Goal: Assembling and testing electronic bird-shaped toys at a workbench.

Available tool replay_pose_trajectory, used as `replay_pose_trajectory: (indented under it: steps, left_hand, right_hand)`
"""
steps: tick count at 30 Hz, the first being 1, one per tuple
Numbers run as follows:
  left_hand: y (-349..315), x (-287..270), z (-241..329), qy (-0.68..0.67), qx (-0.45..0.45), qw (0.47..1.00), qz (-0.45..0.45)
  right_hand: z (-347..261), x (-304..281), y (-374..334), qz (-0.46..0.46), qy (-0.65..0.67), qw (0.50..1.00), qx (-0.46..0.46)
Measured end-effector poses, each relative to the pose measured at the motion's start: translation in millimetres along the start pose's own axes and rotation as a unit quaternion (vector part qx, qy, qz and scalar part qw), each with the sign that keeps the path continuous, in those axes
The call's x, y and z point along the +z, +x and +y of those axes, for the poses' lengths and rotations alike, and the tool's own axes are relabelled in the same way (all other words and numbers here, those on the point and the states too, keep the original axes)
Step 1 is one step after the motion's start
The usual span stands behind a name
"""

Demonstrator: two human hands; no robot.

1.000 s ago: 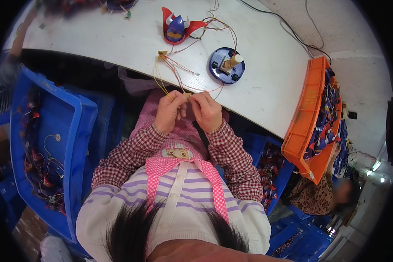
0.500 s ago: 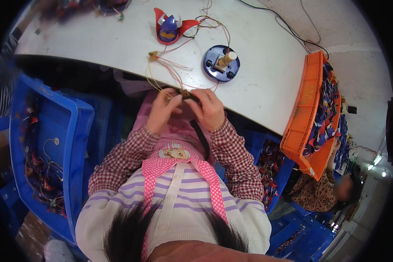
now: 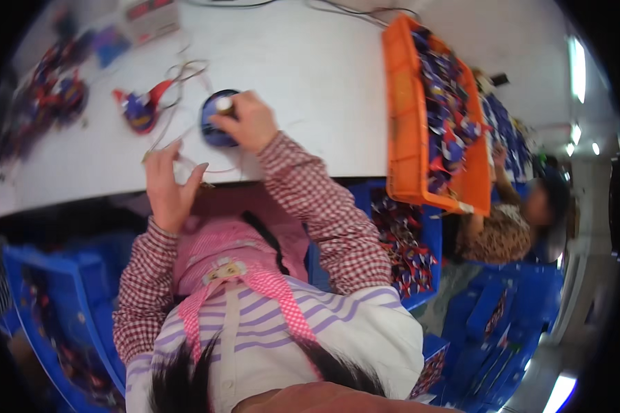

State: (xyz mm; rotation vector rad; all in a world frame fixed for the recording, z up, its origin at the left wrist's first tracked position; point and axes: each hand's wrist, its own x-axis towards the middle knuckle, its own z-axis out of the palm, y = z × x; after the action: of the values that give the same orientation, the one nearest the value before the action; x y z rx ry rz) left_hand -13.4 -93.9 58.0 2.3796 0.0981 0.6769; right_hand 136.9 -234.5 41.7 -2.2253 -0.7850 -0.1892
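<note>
My right hand point(image 3: 250, 124) is closed over the right side of a round dark-blue plastic base point(image 3: 217, 134), thumb and fingers around it beside a short post with a white top point(image 3: 224, 104). My left hand point(image 3: 167, 182) is at the table's near edge, thumb and fingers apart, with thin wires point(image 3: 220, 170) running beside it. Whether a wire touches its fingertips is blurred. Left of the base lies a red-and-blue winged toy figure point(image 3: 140, 111), its wires looping across the table toward the base.
An orange crate point(image 3: 401, 103) full of toy parts stands at the table's point(image 3: 310, 76) right. Blurred toy pieces point(image 3: 55, 96) are heaped at the far left. Blue crates point(image 3: 79, 303) flank my lap. Another person point(image 3: 503, 227) is at the right. Black cables point(image 3: 337, 10) run along the back.
My hands have come apart; the right reached up onto the blue base, while the left opened away from the small brown part they both held. The view has shifted rightward.
</note>
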Motion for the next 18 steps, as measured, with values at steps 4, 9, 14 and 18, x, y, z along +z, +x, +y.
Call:
replay_pose_trajectory:
  steps: [4,9,14,18]
  left_hand:
    - [41,52,-29,0.068,0.095,0.993,-0.013]
    - [55,79,-29,0.091,0.074,0.991,-0.068]
    - [63,83,-29,0.087,0.058,0.99,-0.095]
    - [65,82,-31,0.085,0.055,0.99,-0.096]
  right_hand:
    - [-11,7,4,0.027,-0.025,0.999,0.032]
    - [-7,12,11,0.005,-0.046,0.998,0.038]
    - [4,15,7,0.04,-0.071,0.996,-0.038]
    - [1,11,1,0.103,0.001,0.991,-0.089]
